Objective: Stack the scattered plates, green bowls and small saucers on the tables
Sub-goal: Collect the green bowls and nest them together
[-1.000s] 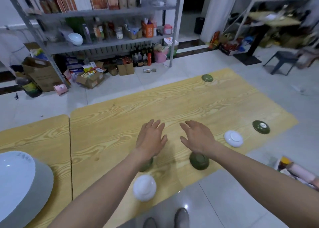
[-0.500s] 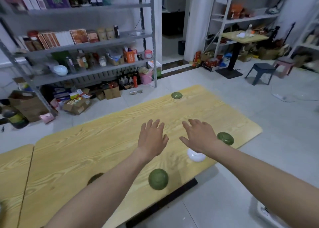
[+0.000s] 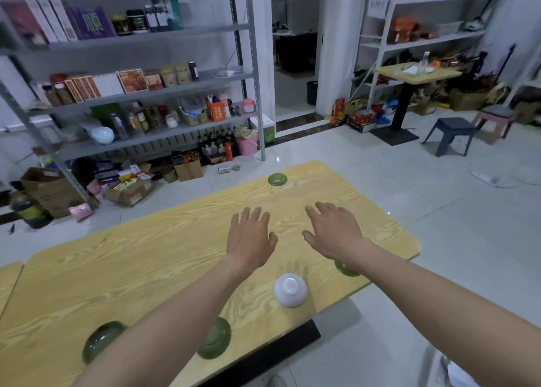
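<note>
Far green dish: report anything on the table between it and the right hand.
Nothing visible does: only bare tabletop lies between the open right hand and the far green dish.

Purple box point(image 3: 93, 23) upper left, large pale character resembling 顺, paper sign point(image 3: 377, 4) upper right, characters too blurred

Glossy pale floor tiles point(image 3: 380, 181) run right across the room. Along the back wall stands a grey metal shelving rack point(image 3: 131, 143), crammed with boxes and bottles, with a cardboard box point(image 3: 49, 190) on the floor beneath. An open doorway point(image 3: 295, 64) sits centre-back. Off right are a white shelf unit point(image 3: 433, 39), a small pedestal table point(image 3: 418, 71), a dark blue stool point(image 3: 452, 126) and a pink stool point(image 3: 496, 114). Up front, a long wood-grain table point(image 3: 117, 269).
</note>
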`<state>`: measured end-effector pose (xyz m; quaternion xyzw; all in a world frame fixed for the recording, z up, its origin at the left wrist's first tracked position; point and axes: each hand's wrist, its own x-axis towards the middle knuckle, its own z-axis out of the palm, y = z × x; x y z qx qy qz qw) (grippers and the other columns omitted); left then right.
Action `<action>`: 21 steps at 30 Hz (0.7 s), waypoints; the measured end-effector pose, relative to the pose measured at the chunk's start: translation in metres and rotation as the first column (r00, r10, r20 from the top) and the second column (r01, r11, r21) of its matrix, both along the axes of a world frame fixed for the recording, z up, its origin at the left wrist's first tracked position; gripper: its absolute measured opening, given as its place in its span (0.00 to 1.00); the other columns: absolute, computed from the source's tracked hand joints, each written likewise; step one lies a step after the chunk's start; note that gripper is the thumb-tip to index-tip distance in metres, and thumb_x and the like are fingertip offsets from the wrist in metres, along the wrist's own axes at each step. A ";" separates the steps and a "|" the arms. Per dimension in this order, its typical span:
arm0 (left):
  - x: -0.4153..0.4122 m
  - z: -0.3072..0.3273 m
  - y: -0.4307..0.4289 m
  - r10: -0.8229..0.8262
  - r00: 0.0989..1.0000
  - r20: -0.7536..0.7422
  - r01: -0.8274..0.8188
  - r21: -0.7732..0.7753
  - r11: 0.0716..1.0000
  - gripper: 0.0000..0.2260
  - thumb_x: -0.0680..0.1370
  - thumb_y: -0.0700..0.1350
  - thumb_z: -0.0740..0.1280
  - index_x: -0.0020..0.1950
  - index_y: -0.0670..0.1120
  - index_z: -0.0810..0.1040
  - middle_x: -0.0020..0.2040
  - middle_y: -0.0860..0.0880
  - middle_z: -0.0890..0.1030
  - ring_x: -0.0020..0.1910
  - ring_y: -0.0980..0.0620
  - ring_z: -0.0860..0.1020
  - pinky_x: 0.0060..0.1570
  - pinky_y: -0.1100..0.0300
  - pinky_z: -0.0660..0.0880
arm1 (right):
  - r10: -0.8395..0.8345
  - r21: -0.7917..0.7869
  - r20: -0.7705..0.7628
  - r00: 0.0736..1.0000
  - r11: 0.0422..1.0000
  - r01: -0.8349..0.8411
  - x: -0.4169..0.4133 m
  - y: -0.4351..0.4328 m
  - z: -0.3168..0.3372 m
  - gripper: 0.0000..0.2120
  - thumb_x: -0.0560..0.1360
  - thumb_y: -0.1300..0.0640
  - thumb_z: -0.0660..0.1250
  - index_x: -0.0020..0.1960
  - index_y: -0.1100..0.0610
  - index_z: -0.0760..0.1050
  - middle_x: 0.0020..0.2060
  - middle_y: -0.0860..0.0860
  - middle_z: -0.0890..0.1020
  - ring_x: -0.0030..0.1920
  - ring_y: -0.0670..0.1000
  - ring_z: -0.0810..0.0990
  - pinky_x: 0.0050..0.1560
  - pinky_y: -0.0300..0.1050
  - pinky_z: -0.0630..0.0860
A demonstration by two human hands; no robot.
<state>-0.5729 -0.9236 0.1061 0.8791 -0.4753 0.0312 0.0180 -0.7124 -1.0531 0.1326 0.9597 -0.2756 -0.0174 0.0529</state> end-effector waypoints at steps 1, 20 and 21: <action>0.003 0.001 -0.009 0.008 1.000 0.009 -0.008 -0.015 1.000 0.25 0.81 0.55 0.55 0.76 0.47 0.63 0.77 0.47 0.63 0.76 0.44 0.58 0.73 0.46 0.56 | 0.008 -0.003 0.001 1.000 1.000 -0.008 0.004 -0.009 0.000 0.29 0.81 0.41 0.54 0.76 0.56 0.61 0.71 0.56 0.69 0.71 0.57 0.67 0.67 0.53 0.67; 0.089 -0.036 -0.176 0.114 0.993 -0.018 -0.114 0.010 0.993 0.25 0.81 0.55 0.54 0.77 0.48 0.62 0.78 0.48 0.61 0.77 0.44 0.57 0.74 0.47 0.55 | 0.135 0.024 -0.003 0.991 0.991 -0.135 0.103 -0.190 -0.033 0.27 0.82 0.43 0.55 0.75 0.57 0.62 0.73 0.55 0.67 0.74 0.55 0.63 0.70 0.49 0.63; 0.094 -0.039 -0.183 0.120 0.993 -0.019 -0.120 0.023 0.993 0.25 0.81 0.55 0.54 0.77 0.48 0.62 0.78 0.48 0.61 0.77 0.44 0.57 0.74 0.47 0.55 | 0.143 0.036 -0.015 0.990 0.989 -0.142 0.109 -0.198 -0.038 0.26 0.82 0.44 0.55 0.74 0.57 0.63 0.73 0.55 0.68 0.74 0.55 0.63 0.70 0.49 0.63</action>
